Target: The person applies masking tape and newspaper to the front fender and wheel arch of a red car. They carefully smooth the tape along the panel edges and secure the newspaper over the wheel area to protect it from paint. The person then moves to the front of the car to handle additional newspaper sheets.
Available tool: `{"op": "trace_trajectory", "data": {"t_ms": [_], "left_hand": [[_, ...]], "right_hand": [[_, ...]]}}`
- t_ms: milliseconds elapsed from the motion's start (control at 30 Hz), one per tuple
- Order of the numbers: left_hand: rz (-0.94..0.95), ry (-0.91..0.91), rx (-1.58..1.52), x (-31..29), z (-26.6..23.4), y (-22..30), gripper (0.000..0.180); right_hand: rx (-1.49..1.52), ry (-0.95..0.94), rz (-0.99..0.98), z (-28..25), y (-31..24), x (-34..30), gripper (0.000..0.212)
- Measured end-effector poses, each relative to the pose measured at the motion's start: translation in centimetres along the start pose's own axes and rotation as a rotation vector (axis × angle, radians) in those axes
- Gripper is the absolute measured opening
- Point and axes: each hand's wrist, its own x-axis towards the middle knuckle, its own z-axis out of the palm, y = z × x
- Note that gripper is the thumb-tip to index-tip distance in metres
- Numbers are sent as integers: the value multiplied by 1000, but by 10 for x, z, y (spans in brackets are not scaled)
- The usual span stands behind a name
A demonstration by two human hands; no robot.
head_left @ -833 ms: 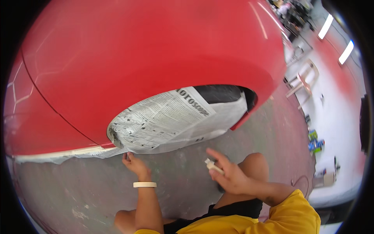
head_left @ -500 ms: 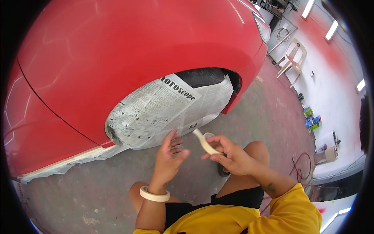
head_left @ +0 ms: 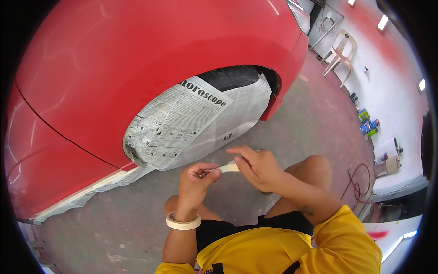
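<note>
A short cream strip of masking tape (head_left: 229, 168) spans the gap between my hands. My left hand (head_left: 194, 182) pinches one end of it between thumb and fingers. My right hand (head_left: 261, 170) is closed on the tape at the other end, its index finger reaching forward; the roll itself is mostly hidden behind that hand. Around my left wrist hangs a second roll of masking tape (head_left: 183, 225). Just beyond my hands, newspaper sheets (head_left: 180, 123) cover most of the wheel of a red car (head_left: 150, 55). The black tyre (head_left: 228, 78) shows above the paper's upper edge.
Masking paper (head_left: 86, 201) runs along the car's lower sill at left. On the right, a plastic chair (head_left: 341, 55), several cans (head_left: 368, 124) and a box (head_left: 392, 164) stand by the white wall. A red hose (head_left: 359, 182) lies on the floor (head_left: 114, 223).
My left hand, which was open and apart, now pinches the end of the tape. My right hand has turned, bringing the tape between both hands. The view has shifted slightly.
</note>
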Motion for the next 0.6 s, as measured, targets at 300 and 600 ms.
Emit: {"op": "trace_trajectory", "data": {"t_ms": [300,600], "left_hand": [[326,255,402,14,20,42,14],[762,121,727,74,54,61,20]], "right_hand": [[756,728,297,7,68,58,30],[784,570,163,37,69,65,17]]}}
